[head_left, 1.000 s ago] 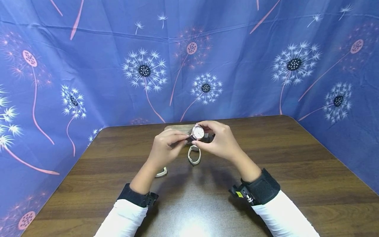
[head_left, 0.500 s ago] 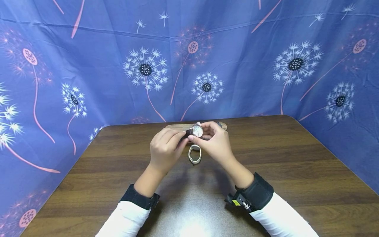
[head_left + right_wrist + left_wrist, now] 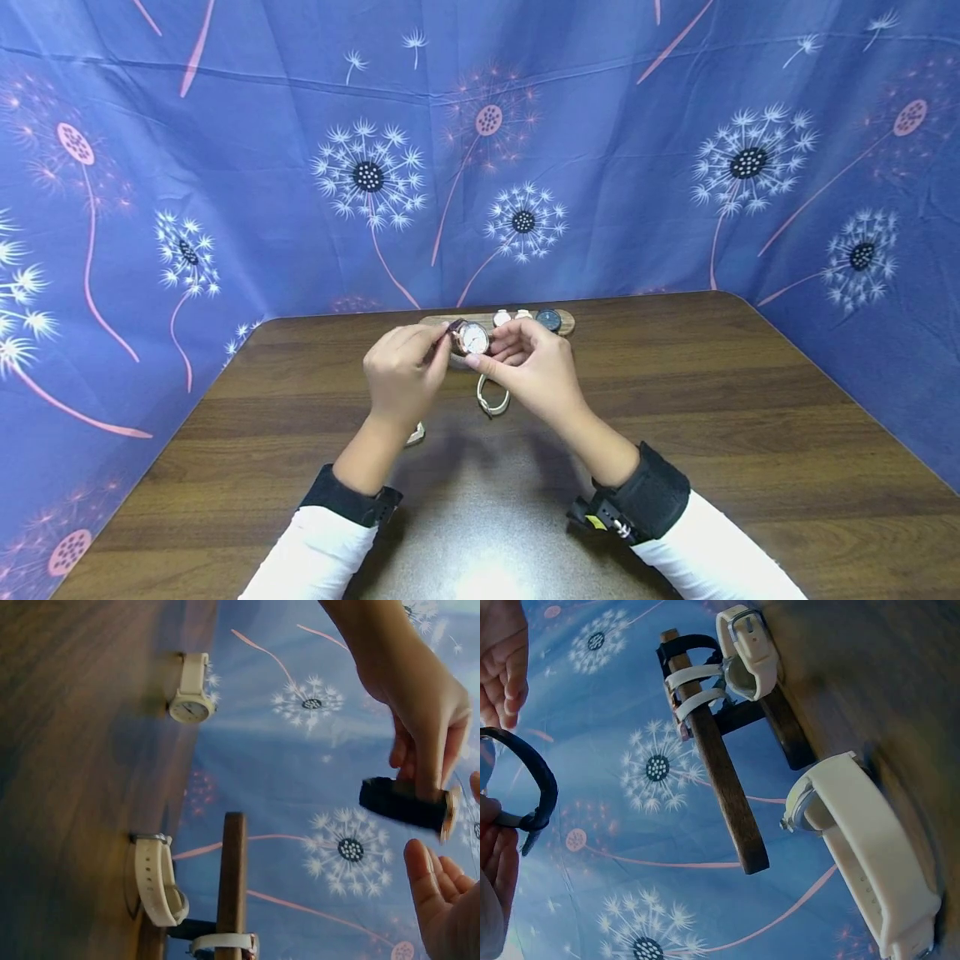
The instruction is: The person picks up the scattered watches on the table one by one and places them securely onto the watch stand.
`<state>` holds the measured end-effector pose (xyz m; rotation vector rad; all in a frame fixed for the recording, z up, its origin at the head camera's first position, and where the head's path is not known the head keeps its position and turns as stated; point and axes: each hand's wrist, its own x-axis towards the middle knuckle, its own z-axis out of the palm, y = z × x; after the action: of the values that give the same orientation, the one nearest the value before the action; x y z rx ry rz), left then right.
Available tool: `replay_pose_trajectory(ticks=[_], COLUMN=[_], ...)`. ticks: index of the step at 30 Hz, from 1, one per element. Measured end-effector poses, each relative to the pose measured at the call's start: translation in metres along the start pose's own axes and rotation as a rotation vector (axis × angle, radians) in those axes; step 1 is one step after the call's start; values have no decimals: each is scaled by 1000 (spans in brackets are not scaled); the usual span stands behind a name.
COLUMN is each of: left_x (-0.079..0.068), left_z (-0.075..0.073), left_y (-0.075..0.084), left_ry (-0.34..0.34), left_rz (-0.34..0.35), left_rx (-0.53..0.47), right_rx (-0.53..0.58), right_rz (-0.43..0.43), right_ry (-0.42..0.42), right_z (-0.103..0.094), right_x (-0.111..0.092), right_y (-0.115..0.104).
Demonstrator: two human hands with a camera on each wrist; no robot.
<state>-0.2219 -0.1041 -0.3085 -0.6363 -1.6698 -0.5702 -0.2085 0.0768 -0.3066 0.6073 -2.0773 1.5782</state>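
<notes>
A wristwatch with a round white dial and dark strap is held up before the rack. My left hand pinches its strap, as the right wrist view also shows on the dark band. My right hand is beside the dial, thumb at its lower edge and fingers loosely bent. In the right wrist view, my right hand lies just apart from the watch. The strap forms a loop in the left wrist view.
Behind the hands stands a wooden watch rack bearing several watches, including one with a black dial. A cream watch lies in front of it. Another pale watch is partly hidden by the left forearm. A patterned cloth hangs behind the table.
Both hands have shifted left with the watch, uncovering watches on the rack's right side. The right fingers have loosened from the watch, while the left hand keeps its pinch on the strap.
</notes>
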Motion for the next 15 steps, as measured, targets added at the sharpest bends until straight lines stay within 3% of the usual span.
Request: replay_pose_trajectory(ticks=[8,12,15], left_x=[4,5,4], left_z=[-3,-4,-5], left_y=[-11,-9,-7], left_ry=[-18,-62,-119], left_rz=[-272,-346,-376], left_rx=[-281,-418,-503], right_rx=[57,16,21], right_rz=[-273,-421,-476], right_ry=[-92,-183,-254], right_z=[-14,-21,-25], right_x=[7,10,12], right_y=[3,2,0])
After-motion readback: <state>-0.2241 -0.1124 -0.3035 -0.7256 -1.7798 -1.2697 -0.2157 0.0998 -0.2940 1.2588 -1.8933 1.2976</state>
